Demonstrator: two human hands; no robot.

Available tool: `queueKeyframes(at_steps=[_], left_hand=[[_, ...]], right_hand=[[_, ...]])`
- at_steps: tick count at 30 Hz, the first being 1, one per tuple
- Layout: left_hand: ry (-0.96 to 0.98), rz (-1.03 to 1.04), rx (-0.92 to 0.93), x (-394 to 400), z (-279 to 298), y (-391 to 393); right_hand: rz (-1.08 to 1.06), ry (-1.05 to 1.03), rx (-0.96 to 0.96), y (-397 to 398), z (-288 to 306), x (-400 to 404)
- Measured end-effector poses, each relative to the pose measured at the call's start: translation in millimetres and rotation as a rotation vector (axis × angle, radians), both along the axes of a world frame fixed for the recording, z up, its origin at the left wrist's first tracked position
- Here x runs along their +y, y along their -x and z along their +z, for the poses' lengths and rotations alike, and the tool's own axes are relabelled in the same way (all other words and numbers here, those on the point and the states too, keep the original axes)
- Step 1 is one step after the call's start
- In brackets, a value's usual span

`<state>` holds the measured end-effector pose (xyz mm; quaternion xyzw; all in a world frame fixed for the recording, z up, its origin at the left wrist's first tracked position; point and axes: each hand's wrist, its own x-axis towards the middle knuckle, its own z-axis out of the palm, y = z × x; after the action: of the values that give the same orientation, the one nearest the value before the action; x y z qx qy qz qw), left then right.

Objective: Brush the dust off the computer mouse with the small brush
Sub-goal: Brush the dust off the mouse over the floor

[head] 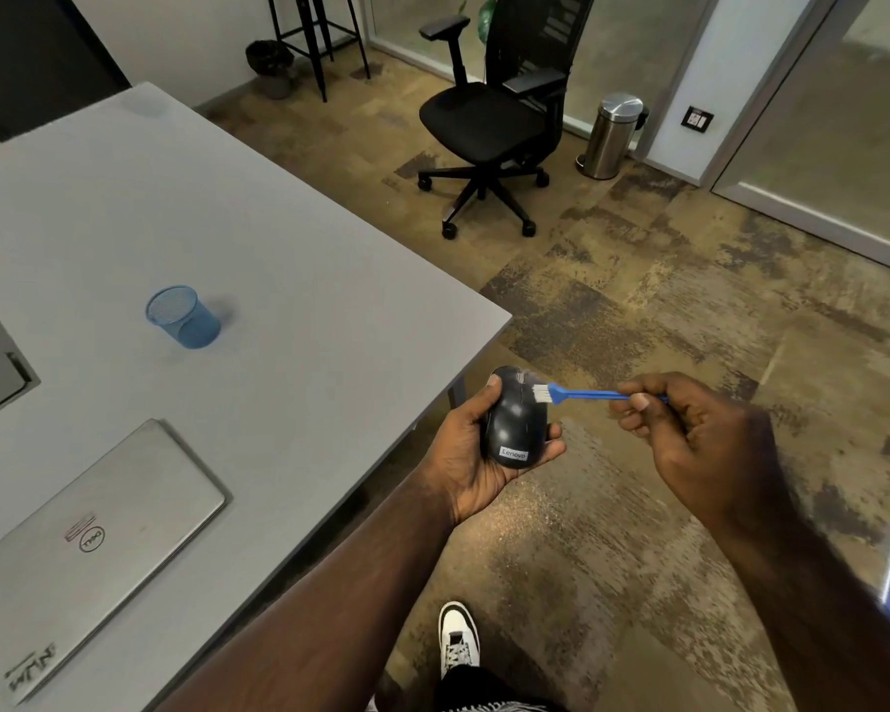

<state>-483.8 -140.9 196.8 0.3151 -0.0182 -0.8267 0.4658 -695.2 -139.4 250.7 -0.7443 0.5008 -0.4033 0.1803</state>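
Observation:
A black computer mouse (515,421) with a small label at its near end rests in my left hand (466,454), held off the table's corner above the floor. My right hand (689,429) pinches the thin handle of a small blue brush (576,393). The brush's white bristles touch the right side of the mouse near its front buttons. My left thumb lies along the mouse's left side and my fingertips curl up on its right.
The grey table (289,280) lies to the left, bearing a blue mesh cup (183,317) and a closed silver laptop (88,547). A black office chair (494,120) and a steel bin (612,136) stand on the patterned floor beyond. My shoe (457,637) is below.

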Motion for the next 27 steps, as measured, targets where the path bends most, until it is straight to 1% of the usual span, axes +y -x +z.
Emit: queueKeyframes(at_steps=[2,4,6,8,11,12,15,16,17,20,21,22,25,27], left_hand=[[-0.001,0.024,0.015,0,-2,0],[-0.017,0.059,0.049,2,-2,0],[-0.022,0.062,0.074,3,-3,1],[-0.020,0.051,0.092,4,-2,1],[-0.032,0.014,0.103,3,-1,1],[-0.044,0.017,0.105,3,0,1],[-0.067,0.058,0.126,3,-1,1],[-0.073,0.069,0.132,3,-1,1],[-0.074,0.066,0.135,2,-1,1],[-0.059,0.015,0.135,2,0,0],[-0.059,0.009,0.144,2,0,0],[-0.068,0.017,0.154,3,1,0],[-0.092,0.044,0.160,2,0,-1],[-0.095,0.031,0.172,3,2,-1]], right_hand=[[0.034,-0.030,-0.002,1,0,2],[0.121,-0.061,-0.012,1,3,4],[0.158,-0.049,0.000,-1,6,5],[0.086,-0.013,0.012,-3,5,3],[-0.031,-0.005,-0.020,-2,3,-1],[-0.016,-0.015,-0.029,-1,4,-1],[0.135,-0.063,-0.062,1,8,1],[0.155,-0.066,-0.053,1,9,2],[0.137,-0.059,-0.044,0,8,1],[-0.004,-0.014,-0.053,2,7,-3],[-0.015,0.004,-0.049,3,8,-3],[0.013,0.008,-0.041,3,9,-3],[0.194,-0.064,-0.032,4,12,1],[0.191,-0.062,-0.013,2,10,2]])
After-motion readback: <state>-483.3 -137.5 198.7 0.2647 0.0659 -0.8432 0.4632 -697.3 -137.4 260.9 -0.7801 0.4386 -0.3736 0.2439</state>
